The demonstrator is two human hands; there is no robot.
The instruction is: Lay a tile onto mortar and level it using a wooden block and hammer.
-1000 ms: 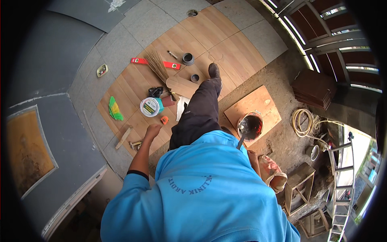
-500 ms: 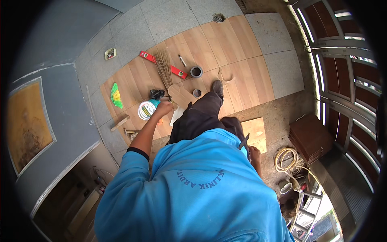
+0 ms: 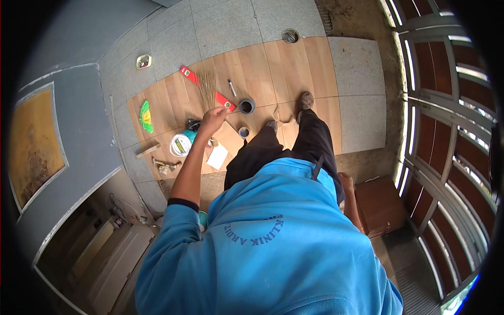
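Observation:
My left hand [image 3: 212,122] is over the lower end of a stick broom [image 3: 207,86], its fingers curled together; whether anything is in them is hidden. The broom lies across a red spirit level [image 3: 224,101]. Close to that hand are a white-and-teal bucket [image 3: 180,145], a black bundle [image 3: 193,125] and a white flat piece [image 3: 217,156]. A larger dark pot [image 3: 246,106] and a smaller one [image 3: 243,132] stand to its right. At my right side hangs my right hand [image 3: 346,182], its fingers mostly hidden, beside a stack of brown panels [image 3: 380,205].
Wood-look tiles [image 3: 252,68] cover the floor before me, bordered by grey tiles. A marker [image 3: 232,87], a green-yellow packet [image 3: 145,116], a wood strip [image 3: 148,150] and a small tray [image 3: 143,61] lie around. A round drain opening [image 3: 290,35] is ahead; a slatted metal gate [image 3: 430,68] stands right.
I have stepped forward, and both my shoes now show on the tiles. My left hand has moved up from beside the bucket to over the broom. The hose and ladder have left the view.

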